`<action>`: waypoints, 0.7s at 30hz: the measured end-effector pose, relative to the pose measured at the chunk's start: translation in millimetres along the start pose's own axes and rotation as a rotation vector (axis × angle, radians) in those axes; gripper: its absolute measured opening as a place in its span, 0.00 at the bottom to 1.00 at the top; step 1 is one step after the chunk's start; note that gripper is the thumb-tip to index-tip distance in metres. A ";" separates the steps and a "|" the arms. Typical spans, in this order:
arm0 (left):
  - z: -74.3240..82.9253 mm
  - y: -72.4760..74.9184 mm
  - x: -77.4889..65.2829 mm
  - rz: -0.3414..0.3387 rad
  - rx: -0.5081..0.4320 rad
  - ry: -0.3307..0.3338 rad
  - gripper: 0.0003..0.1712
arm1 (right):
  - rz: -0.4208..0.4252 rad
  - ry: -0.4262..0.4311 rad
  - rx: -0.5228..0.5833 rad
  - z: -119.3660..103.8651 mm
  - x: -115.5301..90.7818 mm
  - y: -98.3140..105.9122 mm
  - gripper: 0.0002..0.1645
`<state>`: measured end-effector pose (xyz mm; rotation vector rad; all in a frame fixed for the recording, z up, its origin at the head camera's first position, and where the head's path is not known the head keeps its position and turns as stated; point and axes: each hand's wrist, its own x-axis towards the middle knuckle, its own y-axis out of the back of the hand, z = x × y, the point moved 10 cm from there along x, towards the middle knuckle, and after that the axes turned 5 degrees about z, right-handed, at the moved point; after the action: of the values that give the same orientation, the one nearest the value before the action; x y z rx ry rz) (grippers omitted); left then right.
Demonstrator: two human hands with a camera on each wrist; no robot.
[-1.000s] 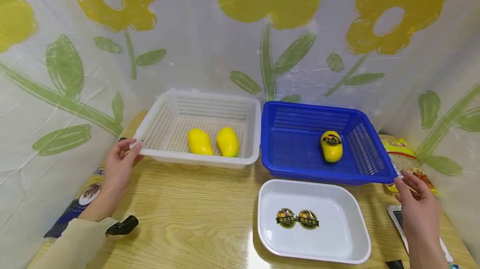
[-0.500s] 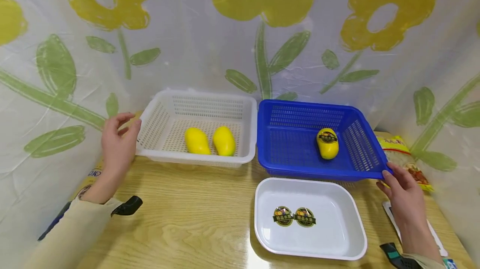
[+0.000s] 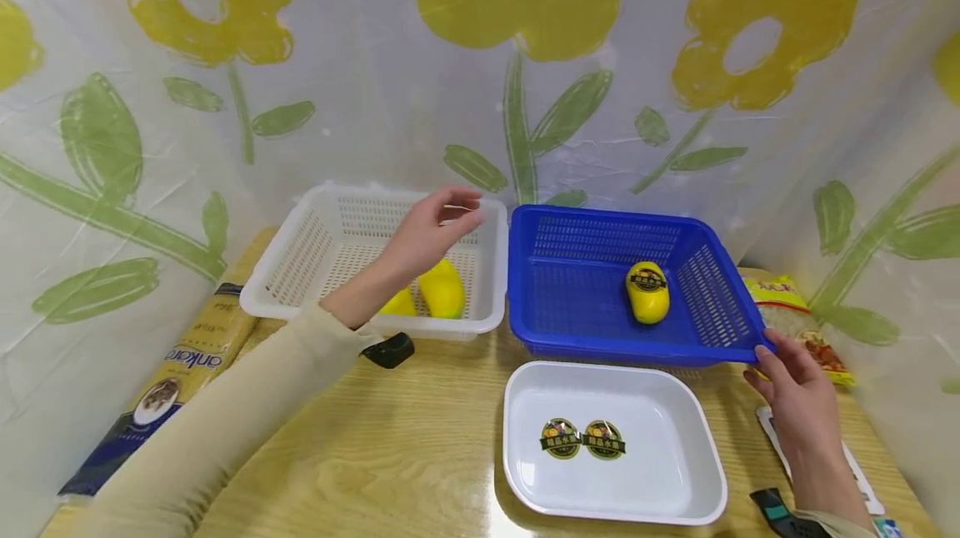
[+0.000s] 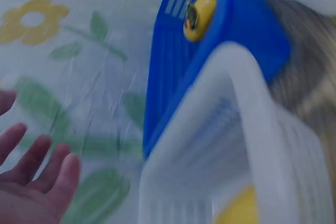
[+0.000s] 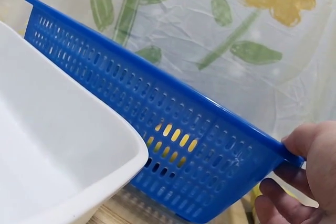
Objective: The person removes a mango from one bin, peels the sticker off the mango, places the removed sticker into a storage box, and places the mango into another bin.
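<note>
My left hand (image 3: 431,230) hovers over the white basket (image 3: 288,263), fingers apart and holding nothing. Two yellow mangoes lie in that basket; my forearm partly covers the left mango (image 3: 401,303), while the right mango (image 3: 442,295) shows more fully. My right hand (image 3: 802,405) pinches the front right corner of the blue basket (image 3: 570,301), thumb on the rim and fingers beneath, as the right wrist view shows. Inside the blue basket is one mango (image 3: 649,306) bearing a dark label. In front stands a white tray (image 3: 645,475) with two round labels (image 3: 581,440) in it.
A brown and blue packet (image 3: 161,396) lies at the table's left edge. On the right, a yellow bag (image 3: 780,292) sits behind my right hand, with a flat white packet (image 3: 862,480) nearer. A flowered curtain (image 3: 360,138) closes off the back and sides.
My left hand has left the white basket's left corner and swung right over it. My right hand has come up to the blue basket's corner and taken hold of it.
</note>
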<state>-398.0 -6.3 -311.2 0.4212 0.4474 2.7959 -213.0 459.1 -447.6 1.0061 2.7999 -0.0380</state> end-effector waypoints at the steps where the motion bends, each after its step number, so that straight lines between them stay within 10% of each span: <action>1: 1.1 -16.0 6.6 -0.042 0.003 0.013 0.25 | -0.002 0.001 0.002 0.2 -0.3 0.2 0.34; 7: 7.2 -93.4 40.7 -0.199 0.054 0.040 0.25 | -0.017 0.012 -0.013 0.8 -1.7 0.5 0.36; 21: -2.2 -199.5 74.7 -0.320 0.011 0.136 0.27 | 0.060 -0.007 -0.020 -0.3 -14.9 21.3 0.36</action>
<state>-422.7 198.9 -363.2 0.1454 0.5110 2.5198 -188.3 466.2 -444.2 1.0826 2.7568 -0.0059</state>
